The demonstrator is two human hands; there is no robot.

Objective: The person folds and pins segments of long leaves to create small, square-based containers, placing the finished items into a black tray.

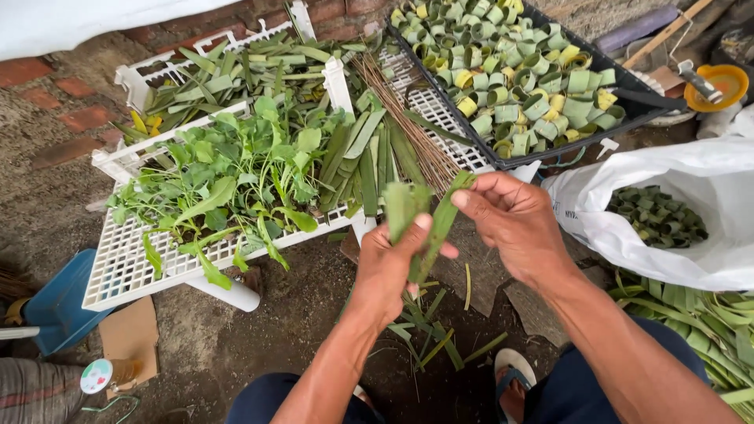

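— Starting left of the white lattice rack (pixel 126 271), what's there?

— One blue plastic piece (pixel 59 302) at its lower left corner, one flat scrap of cardboard (pixel 129 334) just below the rack.

— And on the rack?

— A heap of leafy green seedlings (pixel 228 184), a sheaf of long green leaf strips (pixel 365 161) beside it, then one bundle of thin brown sticks (pixel 404 126) — too many to count.

— The hands?

— Two, just below the rack's near edge. The left hand (pixel 389 271) is clenched around a folded green leaf strip (pixel 428 216); the right hand (pixel 514 224) pinches the strip's upper end between thumb and fingers.

— Right of the rack?

— One black tray (pixel 628 98) packed with dozens of rolled leaf rings (pixel 510 71), one white sack (pixel 707 196) holding more, and one orange bowl (pixel 726 82) beyond.
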